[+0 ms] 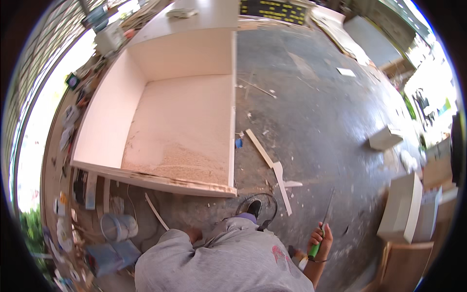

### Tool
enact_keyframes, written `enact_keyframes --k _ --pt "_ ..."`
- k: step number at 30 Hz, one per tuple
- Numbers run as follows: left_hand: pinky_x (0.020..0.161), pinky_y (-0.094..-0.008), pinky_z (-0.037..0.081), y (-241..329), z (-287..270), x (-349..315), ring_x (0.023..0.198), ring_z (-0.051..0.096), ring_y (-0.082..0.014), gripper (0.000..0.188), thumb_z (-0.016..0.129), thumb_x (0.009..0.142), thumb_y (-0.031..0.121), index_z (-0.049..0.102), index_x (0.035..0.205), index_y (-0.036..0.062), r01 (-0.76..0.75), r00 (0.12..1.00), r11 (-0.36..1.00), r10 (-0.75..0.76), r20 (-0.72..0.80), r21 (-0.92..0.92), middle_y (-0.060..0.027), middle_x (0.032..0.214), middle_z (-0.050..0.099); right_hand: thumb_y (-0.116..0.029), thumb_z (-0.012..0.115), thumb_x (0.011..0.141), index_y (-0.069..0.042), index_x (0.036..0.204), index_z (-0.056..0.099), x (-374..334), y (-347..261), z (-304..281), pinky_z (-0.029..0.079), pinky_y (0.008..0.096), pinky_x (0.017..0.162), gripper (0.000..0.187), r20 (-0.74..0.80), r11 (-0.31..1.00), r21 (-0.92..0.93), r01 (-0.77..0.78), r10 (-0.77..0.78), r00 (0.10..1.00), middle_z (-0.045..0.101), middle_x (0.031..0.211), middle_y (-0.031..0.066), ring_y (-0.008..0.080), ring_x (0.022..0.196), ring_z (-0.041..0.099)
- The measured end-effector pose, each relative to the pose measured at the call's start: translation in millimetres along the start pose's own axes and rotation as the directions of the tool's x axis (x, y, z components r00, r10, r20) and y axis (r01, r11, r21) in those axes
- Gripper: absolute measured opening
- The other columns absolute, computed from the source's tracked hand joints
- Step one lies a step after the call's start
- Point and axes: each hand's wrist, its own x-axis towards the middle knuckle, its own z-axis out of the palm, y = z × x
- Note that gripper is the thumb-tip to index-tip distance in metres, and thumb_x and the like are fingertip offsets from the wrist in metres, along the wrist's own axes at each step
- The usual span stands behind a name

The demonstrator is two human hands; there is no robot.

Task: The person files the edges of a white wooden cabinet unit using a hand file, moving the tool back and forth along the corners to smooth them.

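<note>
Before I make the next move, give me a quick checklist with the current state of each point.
1. Right hand has the tool: ok, fingers are wrapped around its green handle.
2. Blade apart from the cabinet: ok, floor shows between them.
3. Left hand free: cannot tell, it is not clearly visible.
4. Cabinet interior clean: not ok, sawdust lies inside toward the near edge.
5. Floor ahead clear: not ok, pale wooden strips lie to the right of the cabinet.
6. Shoe free of the black loop: cannot tell, they overlap in this view.
</note>
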Motion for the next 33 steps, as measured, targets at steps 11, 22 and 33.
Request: enact_keyframes --k 11,22,33 --pt "0.100 -0.0382 0.042 112 11 -22 0.118 0.055 -0.0292 0.053 0.049 0.089 0.046 0.059 0.124 0.0071 0.113 0.972 0.143 -0.221 0.080 -0.983 -0.0158 0.123 0.062 -0.025 0.060 0.092 -0.013 0.098 0.054 162 -49 161 0.037 0.0213 0.042 0.014 0.046 0.837 -0.507 0.207 -0.213 0.976 0.047 0.065 -0.0054 0.0049 0.050 0.042" --pt "0.102 -0.0362 0.040 253 -152 11 0.118 0.054 -0.0281 0.065 0.040 0.094 0.056 0.058 0.124 0.0010 -0.226 0.958 -0.468 -0.265 -0.109 -0.854 -0.0162 0.122 0.062 -0.026 0.049 0.099 -0.008 0.121 0.049 321 -60 343 0.037 0.0233 0.039 0.028 0.583 0.591 -0.632 0.502 -0.065 0.810 0.046 0.069 -0.0007 0.0074 0.048 0.044" --pt "0.091 -0.0349 0.046 213 -467 -55 0.104 0.059 -0.0198 0.044 0.047 0.099 0.033 0.053 0.124 -0.0022 -0.791 0.598 -0.305 -0.566 -0.567 -0.530 -0.0115 0.119 0.062 -0.033 0.044 0.101 -0.004 0.129 0.043 435 -122 462 0.035 0.0225 0.038 0.040 0.736 0.472 -0.587 0.658 -0.028 0.676 0.047 0.069 0.0014 0.0081 0.045 0.043"
